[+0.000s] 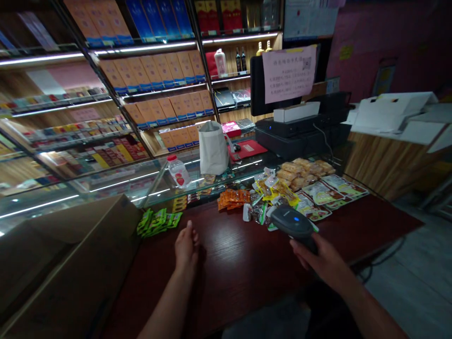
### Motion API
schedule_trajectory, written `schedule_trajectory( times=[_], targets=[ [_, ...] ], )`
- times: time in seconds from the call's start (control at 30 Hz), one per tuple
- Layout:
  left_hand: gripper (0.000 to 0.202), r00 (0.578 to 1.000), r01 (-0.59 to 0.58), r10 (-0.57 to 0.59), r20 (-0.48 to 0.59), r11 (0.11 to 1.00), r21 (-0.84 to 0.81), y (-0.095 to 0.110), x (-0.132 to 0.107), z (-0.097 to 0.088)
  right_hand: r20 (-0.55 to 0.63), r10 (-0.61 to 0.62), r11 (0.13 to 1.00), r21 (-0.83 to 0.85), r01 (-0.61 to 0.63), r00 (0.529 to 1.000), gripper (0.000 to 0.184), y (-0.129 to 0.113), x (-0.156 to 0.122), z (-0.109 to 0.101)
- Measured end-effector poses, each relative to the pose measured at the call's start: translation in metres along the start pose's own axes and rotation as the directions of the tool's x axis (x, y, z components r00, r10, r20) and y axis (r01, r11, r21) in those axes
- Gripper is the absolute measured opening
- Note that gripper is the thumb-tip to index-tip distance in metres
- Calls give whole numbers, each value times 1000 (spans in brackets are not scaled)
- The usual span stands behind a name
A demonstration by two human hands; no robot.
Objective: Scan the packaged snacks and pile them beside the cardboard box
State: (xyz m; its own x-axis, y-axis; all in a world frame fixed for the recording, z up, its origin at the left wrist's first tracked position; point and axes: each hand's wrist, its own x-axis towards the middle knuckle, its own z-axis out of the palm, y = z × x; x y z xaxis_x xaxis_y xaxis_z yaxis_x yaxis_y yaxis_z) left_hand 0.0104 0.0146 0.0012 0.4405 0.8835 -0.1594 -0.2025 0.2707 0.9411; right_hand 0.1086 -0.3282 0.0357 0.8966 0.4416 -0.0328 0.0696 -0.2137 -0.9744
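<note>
Black plastic forms the one barcode scanner (pixel 292 222), gripped in the right hand (pixel 319 261) just above the dark wooden surface (pixel 240 268), its blue light facing up. It looks light and stiff, with a smooth shell that could slip, so the narrower handle under the head is the place to hold it, as this hand does. The left hand (pixel 186 247) lies open and empty on the surface, fingers loosely spread, nearest a small heap of green snack packets (pixel 157 222), about five, though they overlap too much for a sure count. Toward the scanner sit orange packets (pixel 231 199), yellow packets (pixel 275 189) and flat printed packs (pixel 319 197), perhaps six of those, all likely soft, light and slick-filmed, best pinched by a corner or edge. Behind them is a heap of golden bagged snacks (pixel 300 173), too jumbled to count, likely crinkly and easily crushed. One plastic bottle (pixel 178 172), one paper bag (pixel 213 148) and one cardboard box (pixel 70 254) stand nearby.
</note>
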Motion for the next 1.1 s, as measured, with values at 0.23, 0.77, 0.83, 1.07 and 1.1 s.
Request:
schedule_trajectory(
  times=[0.23, 0.77, 0.83, 1.07, 1.1],
  targets=[
    [42, 884, -287, -13, 467, 773, 565, -42, -28, 69, -4, -67, 998, 13, 67, 998, 38, -10, 9, -10],
    [41, 918, -393, 9, 396, 147, 908, -60, -26, 130, -9, 52, 998, 47, -51, 999, 41, 16, 1, -7],
    [38, 921, -386, 13, 389, 159, 909, -61, -24, 129, -14, 47, 998, 41, -46, 999, 40, 16, 2, -5],
    [35, 941, -337, 125, 315, 265, 903, -52, -1, 129, -21, 44, 999, 28, -43, 999, 37, 12, -1, 2],
    [34, 945, -323, 153, 290, 273, 906, -48, 4, 130, -17, 40, 999, 30, -40, 999, 37, 12, -1, 2]
  ],
)
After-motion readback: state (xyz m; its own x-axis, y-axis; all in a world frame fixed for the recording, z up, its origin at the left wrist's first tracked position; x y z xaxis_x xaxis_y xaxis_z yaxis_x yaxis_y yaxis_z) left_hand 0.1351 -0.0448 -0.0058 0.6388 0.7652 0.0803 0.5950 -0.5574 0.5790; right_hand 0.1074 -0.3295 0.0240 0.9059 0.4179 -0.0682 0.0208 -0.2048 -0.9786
